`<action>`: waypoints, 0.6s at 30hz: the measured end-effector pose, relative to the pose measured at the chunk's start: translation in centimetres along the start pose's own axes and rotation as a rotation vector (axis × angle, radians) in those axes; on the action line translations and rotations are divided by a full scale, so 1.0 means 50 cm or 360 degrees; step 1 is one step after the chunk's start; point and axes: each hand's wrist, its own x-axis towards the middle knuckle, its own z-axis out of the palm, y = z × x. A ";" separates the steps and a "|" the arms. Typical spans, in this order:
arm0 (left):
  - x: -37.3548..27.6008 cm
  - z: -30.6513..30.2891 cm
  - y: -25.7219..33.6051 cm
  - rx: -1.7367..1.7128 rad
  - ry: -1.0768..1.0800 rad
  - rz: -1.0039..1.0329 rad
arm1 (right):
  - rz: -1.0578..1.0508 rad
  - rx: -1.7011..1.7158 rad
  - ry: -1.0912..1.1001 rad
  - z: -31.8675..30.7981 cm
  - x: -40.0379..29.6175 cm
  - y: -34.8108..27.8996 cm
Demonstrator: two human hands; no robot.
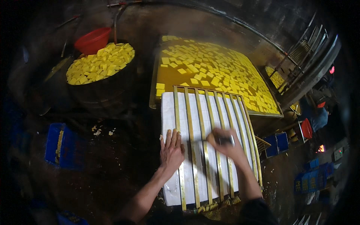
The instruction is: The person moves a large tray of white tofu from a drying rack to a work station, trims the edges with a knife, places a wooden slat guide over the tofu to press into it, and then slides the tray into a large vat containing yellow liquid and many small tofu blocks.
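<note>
Before me lies a large white slab of what looks like tofu (168, 118), marked with faint crossing lines. A slatted metal frame (198, 112) rests on it, its long bars running away from me. My left hand (172, 152) lies flat at the slab's left side, fingers spread over the leftmost bar. Clenched and blurred, my right hand (225, 140) grips a knife-like tool (199, 140) above the middle bars. Its thin dark blade points left across them, and motion blur hides whether it touches the slab.
Beyond the slab, yellow tofu blocks (202, 67) float in a wide vat (153, 95). A heaped barrel (98, 95) of yellow blocks stands left, with a red basin (92, 40). Blue crates (53, 146) (277, 144) sit either side on the wet floor. A person (320, 116) is far right.
</note>
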 end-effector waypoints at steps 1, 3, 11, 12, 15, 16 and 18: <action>-0.002 -0.002 0.006 -0.0024 -0.0025 0.0006 | -0.0100 -0.0259 0.0124 0.021 0.107 0.034; 0.006 0.002 0.033 -0.0075 -0.0001 0.0013 | -0.0251 -0.0284 0.0420 0.048 0.294 0.113; 0.010 0.004 0.037 -0.0159 -0.0048 0.0036 | -0.0044 -0.0401 -0.0012 0.049 0.254 0.155; 0.012 -0.007 0.029 -0.0189 -0.0067 0.0019 | -0.0095 -0.0345 -0.0025 0.063 0.160 0.147; 0.012 -0.009 0.006 -0.0150 -0.0025 0.0024 | 0.0206 -0.0114 -0.0556 0.058 -0.145 -0.015; 0.019 -0.006 0.019 -0.0177 -0.0027 0.0056 | 0.0067 -0.0011 -0.0548 0.047 -0.241 -0.043; 0.027 -0.001 0.032 -0.0229 -0.0013 0.0086 | 0.0324 -0.0090 -0.0899 0.026 -0.297 -0.126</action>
